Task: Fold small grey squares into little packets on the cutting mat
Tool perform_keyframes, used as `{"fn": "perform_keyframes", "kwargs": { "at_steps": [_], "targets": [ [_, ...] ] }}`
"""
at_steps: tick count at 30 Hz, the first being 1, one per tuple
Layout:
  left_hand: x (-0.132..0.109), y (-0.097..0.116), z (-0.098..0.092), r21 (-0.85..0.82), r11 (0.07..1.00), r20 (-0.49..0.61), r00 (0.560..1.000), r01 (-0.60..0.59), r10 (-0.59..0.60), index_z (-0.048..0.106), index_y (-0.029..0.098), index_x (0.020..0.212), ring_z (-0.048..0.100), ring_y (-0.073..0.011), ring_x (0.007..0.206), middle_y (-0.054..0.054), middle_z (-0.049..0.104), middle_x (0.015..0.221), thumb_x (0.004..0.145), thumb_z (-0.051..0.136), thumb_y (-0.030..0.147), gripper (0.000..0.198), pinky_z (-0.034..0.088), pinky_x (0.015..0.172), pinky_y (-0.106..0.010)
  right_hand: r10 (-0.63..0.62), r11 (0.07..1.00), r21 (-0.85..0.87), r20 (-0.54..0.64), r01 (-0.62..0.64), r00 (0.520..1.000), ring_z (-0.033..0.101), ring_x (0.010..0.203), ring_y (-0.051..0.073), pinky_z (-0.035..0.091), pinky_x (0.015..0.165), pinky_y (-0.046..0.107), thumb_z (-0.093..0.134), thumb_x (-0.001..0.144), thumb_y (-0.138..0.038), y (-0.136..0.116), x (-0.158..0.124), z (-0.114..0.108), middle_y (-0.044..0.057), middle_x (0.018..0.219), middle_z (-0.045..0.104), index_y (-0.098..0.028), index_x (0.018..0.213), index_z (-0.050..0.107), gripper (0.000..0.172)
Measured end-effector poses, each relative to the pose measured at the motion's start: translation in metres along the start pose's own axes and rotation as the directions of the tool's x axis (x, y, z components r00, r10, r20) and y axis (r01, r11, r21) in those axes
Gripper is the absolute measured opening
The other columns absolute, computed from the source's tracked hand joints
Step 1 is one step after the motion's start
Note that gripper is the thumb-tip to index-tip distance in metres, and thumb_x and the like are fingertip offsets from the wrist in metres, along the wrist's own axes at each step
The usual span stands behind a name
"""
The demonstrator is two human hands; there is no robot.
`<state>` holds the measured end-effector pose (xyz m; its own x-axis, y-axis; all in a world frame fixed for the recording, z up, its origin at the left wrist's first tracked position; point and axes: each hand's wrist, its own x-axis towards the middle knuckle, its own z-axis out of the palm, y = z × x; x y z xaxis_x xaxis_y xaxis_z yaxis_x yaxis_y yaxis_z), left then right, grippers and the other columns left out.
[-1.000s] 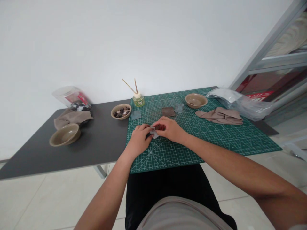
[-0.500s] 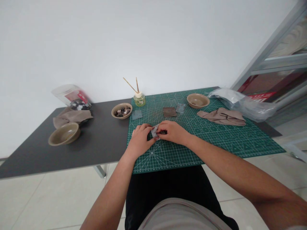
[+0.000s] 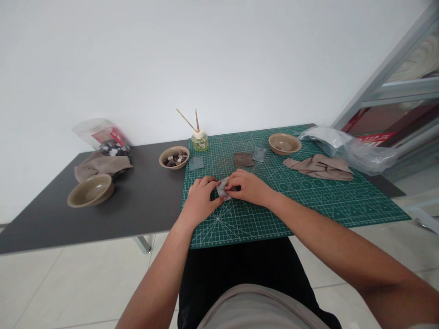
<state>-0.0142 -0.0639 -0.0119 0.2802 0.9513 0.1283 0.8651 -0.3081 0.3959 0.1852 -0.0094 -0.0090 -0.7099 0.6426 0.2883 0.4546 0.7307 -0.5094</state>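
A small, thin grey square piece [image 3: 222, 188], like sandpaper or cloth, lies on the green cutting mat [image 3: 236, 228] between my hands. My left hand [image 3: 202, 198] holds its left side, thumb at the near edge and index finger at the far edge. With thumb and fingertips pinched together, my right hand [image 3: 248, 186] grips the right part of the same piece. Whether anything smaller is in that pinch is hidden. Beyond my hands lie a brown square [image 3: 243, 159], a grey square [image 3: 259, 154] and another grey square [image 3: 196, 163].
A bowl of dark and pale chips [image 3: 174, 158] stands left of a reed diffuser [image 3: 200, 140]. Another bowl [image 3: 284, 144], a brown cloth [image 3: 318, 167] and a plastic bag [image 3: 350, 146] are at right. Far left are a bowl [image 3: 91, 192], a cloth [image 3: 103, 165] and a clear bag [image 3: 103, 132].
My right hand has shifted slightly away from me, and more of the grey piece shows between my hands. My left hand stays in place.
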Motion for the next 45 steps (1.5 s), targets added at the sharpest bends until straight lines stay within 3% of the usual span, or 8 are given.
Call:
{"fn": "perform_keyframes", "kwargs": {
  "at_steps": [8, 16, 23, 29, 34, 37, 40, 45],
  "targets": [
    [0.0005, -0.0006, 0.0002, -0.003, 1.000, 0.006, 1.000, -0.002, 0.002, 0.063, 0.026, 0.120, 0.050, -0.0271, 0.115, -0.005, 0.059, 0.126, 0.083, 0.065, 0.042, 0.040, 0.041, 0.100, -0.046, -0.074, 0.996, 0.047, 0.041, 0.072, 0.996, 0.061, 0.091, 0.019, 0.045, 0.086, 0.036, 0.072, 0.082, -0.021, -0.0023, 0.0035, 0.0013, 0.002, 0.093, 0.073, -0.022, 0.080, 0.075, 0.004],
    [-0.0012, 0.0023, -0.0006, 0.017, 1.000, -0.001, 1.000, 0.002, -0.002, 0.063, 0.025, 0.121, 0.050, -0.0268, 0.114, -0.006, 0.060, 0.126, 0.085, 0.062, 0.047, 0.042, 0.041, 0.100, -0.044, -0.026, 0.999, -0.027, -0.025, 0.026, 0.999, 0.059, 0.083, 0.019, 0.041, 0.082, 0.036, 0.074, 0.081, -0.022, 0.0034, 0.0018, -0.0001, 0.003, 0.087, 0.073, -0.020, 0.078, 0.073, 0.003],
    [-0.0014, 0.0025, -0.0025, 0.016, 1.000, 0.001, 1.000, 0.002, -0.002, 0.062, 0.025, 0.119, 0.049, -0.0268, 0.116, -0.005, 0.059, 0.127, 0.084, 0.063, 0.039, 0.038, 0.041, 0.101, -0.045, -0.130, 0.991, 0.025, 0.017, 0.130, 0.991, 0.062, 0.083, 0.017, 0.040, 0.086, 0.035, 0.071, 0.079, -0.017, -0.0030, 0.0057, 0.0052, 0.002, 0.088, 0.073, -0.020, 0.075, 0.069, 0.006],
    [-0.0012, 0.0018, -0.0033, 0.008, 1.000, 0.011, 1.000, 0.011, -0.011, 0.063, 0.026, 0.120, 0.049, -0.0278, 0.116, -0.005, 0.059, 0.128, 0.082, 0.065, 0.040, 0.040, 0.041, 0.100, -0.046, -0.095, 0.995, 0.007, -0.030, 0.096, 0.995, 0.053, 0.076, 0.016, 0.040, 0.079, 0.032, 0.075, 0.072, -0.018, -0.0023, 0.0006, 0.0044, 0.000, 0.078, 0.065, -0.020, 0.066, 0.063, 0.014],
    [-0.0007, 0.0025, -0.0027, 0.000, 1.000, 0.014, 1.000, 0.007, -0.007, 0.063, 0.026, 0.120, 0.050, -0.0275, 0.114, -0.006, 0.059, 0.126, 0.083, 0.065, 0.043, 0.041, 0.041, 0.100, -0.047, -0.019, 0.998, -0.060, -0.078, 0.014, 0.997, 0.053, 0.082, 0.019, 0.040, 0.080, 0.034, 0.071, 0.080, -0.019, 0.0000, 0.0020, 0.0055, 0.004, 0.081, 0.067, -0.020, 0.073, 0.068, 0.007],
    [-0.0007, 0.0026, -0.0026, -0.008, 1.000, 0.006, 1.000, 0.011, -0.011, 0.063, 0.027, 0.118, 0.050, -0.0273, 0.113, -0.005, 0.060, 0.125, 0.083, 0.064, 0.045, 0.039, 0.041, 0.100, -0.046, -0.077, 0.997, -0.010, -0.038, 0.077, 0.996, 0.058, 0.086, 0.019, 0.040, 0.084, 0.036, 0.067, 0.085, -0.021, 0.0003, 0.0028, 0.0067, 0.004, 0.089, 0.072, -0.021, 0.083, 0.072, 0.005],
    [-0.0010, 0.0022, -0.0024, -0.003, 1.000, -0.002, 1.000, 0.009, -0.009, 0.064, 0.026, 0.117, 0.050, -0.0273, 0.114, -0.005, 0.060, 0.126, 0.082, 0.065, 0.043, 0.038, 0.041, 0.100, -0.046, -0.131, 0.990, 0.052, -0.013, 0.132, 0.991, 0.060, 0.084, 0.017, 0.040, 0.086, 0.035, 0.069, 0.083, -0.020, -0.0007, 0.0023, 0.0065, 0.001, 0.090, 0.072, -0.022, 0.081, 0.070, 0.002],
    [-0.0010, 0.0013, -0.0011, 0.011, 1.000, 0.001, 1.000, 0.004, -0.004, 0.063, 0.026, 0.118, 0.050, -0.0274, 0.114, -0.005, 0.059, 0.127, 0.083, 0.065, 0.043, 0.039, 0.041, 0.100, -0.046, -0.078, 0.997, -0.020, -0.059, 0.077, 0.995, 0.052, 0.078, 0.017, 0.040, 0.080, 0.033, 0.072, 0.075, -0.018, -0.0004, 0.0003, 0.0057, 0.000, 0.075, 0.061, -0.020, 0.070, 0.064, 0.010]
  ]
}}
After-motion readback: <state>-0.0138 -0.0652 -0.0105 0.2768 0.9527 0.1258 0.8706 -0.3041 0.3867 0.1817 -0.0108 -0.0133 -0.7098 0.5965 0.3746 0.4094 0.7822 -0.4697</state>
